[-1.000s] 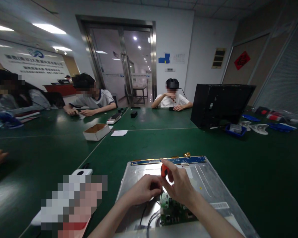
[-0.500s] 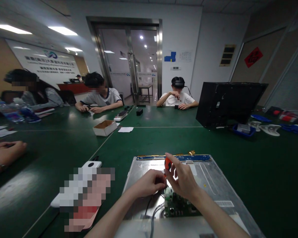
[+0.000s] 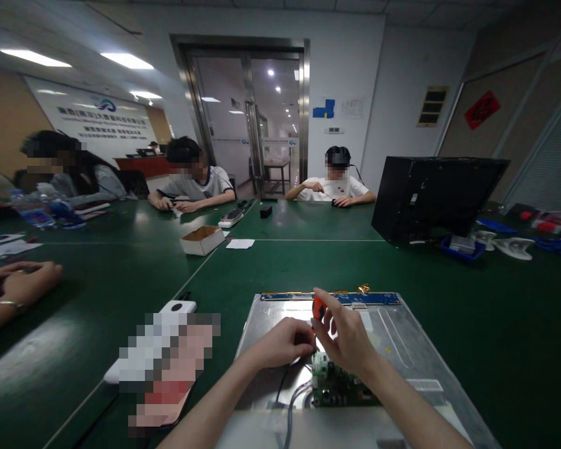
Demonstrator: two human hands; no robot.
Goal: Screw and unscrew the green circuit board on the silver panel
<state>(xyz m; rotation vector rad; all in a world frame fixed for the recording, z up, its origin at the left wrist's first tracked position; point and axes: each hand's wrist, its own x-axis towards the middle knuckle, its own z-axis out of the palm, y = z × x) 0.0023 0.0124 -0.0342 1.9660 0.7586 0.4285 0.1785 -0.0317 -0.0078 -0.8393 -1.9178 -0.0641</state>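
Cardboard box (image 3: 202,239) (open), right hand (image 3: 348,340) w/ screwdriver (image 3: 318,307)

A wide green desk (image 3: 308,262) fills the room, thin pale seams crossing its top. Behind it stand white walls (image 3: 346,68) and a steel-framed glass double door (image 3: 252,125) — a lit corridor shows through. Ceiling light panels (image 3: 126,60) glow at left, above a printed wall banner (image 3: 98,121).

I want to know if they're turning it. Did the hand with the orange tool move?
No. The right hand holds the orange tool near the panel's blue strip, as before.
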